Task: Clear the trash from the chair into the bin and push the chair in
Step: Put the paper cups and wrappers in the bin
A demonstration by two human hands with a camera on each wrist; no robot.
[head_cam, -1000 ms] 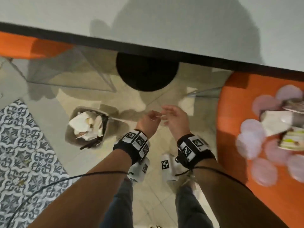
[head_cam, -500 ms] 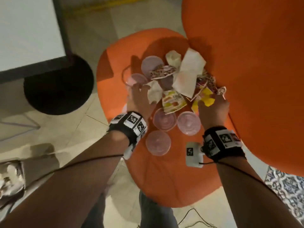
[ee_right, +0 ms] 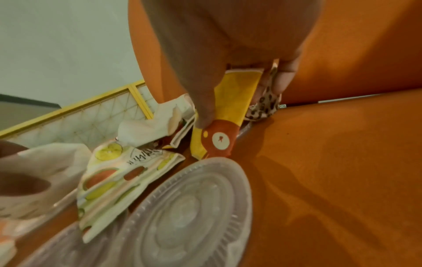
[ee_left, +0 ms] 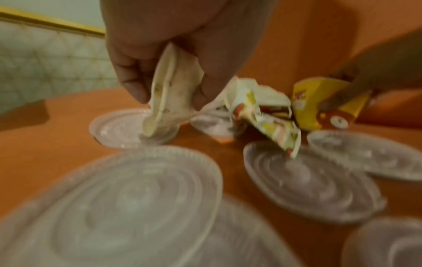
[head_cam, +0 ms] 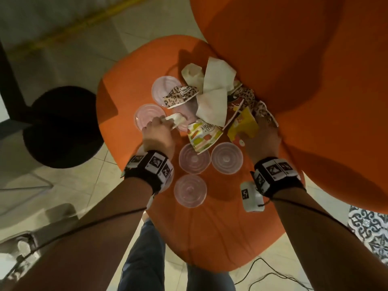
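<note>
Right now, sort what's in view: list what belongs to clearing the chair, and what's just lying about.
Job:
chair
crushed paper cups
napkins
clear lids
left hand, pinching a flattened white cup
right hand, gripping a yellow cup

Lying about:
black round base
patterned rug
floor cable
</note>
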